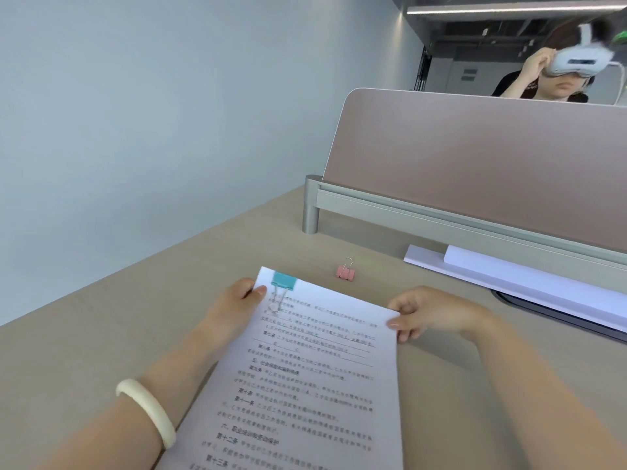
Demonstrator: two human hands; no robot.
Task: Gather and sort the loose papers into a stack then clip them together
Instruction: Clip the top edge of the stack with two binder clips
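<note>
Item 1: stack of white printed paper sheets [315, 378], black text face up, held above the beige counter [135, 334] at the near centre, tilted with its top edge pointing away to the left.
Item 2: teal metal binder clip [284, 281], clamped on the top left corner of the stack, its wire handle folded flat on the page.
Item 3: left hand [230, 307], gripping the stack's left edge just beside the teal clip, thumb on top, fingers hidden beneath. A cream bangle [149, 408] sits on its wrist.
Item 4: right hand [427, 312], fingers curled, pinching the stack's top right corner.
Item 5: pink metal binder clip [345, 272], standing on the counter just beyond the stack, apart from it, one wire handle upright.
Item 6: plain white sheets [509, 276], lying on the counter at the far right, along the foot of the dusty-pink divider panel [475, 164].
Item 7: a person [559, 72] behind the divider, one hand at a white headset.
</note>
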